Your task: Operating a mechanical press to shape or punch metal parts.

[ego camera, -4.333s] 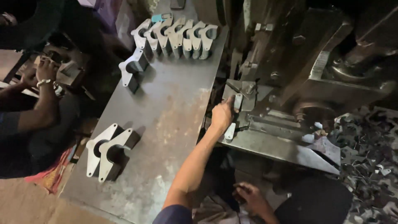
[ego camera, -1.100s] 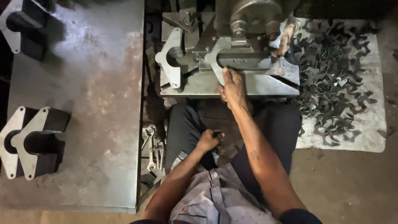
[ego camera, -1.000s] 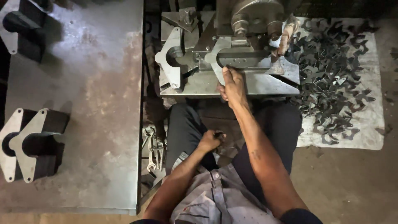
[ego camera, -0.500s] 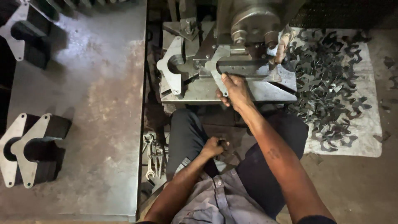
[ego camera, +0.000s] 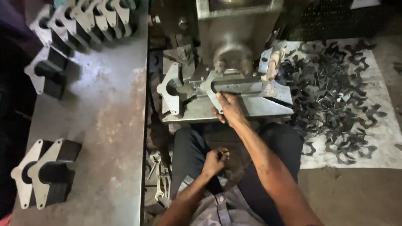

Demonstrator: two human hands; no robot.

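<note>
Bracket plate (ego camera: 211,86): grey cut-out piece flat on the press bed (ego camera: 251,109) — under the ram (ego camera: 232,46).
Right hand (ego camera: 228,109): fingers closed on the plate's near edge.
Left hand (ego camera: 214,161): fisted low between the knees — contents unclear.
Scrap (ego camera: 335,96): dark offcuts, right.

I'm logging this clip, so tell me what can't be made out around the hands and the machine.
Head view only:
- Left hand: closed low between the knees; anything in it is hidden by the fingers.
- Machine: top cut off by the frame edge.
- Right hand covers part of the metal bracket.
</note>
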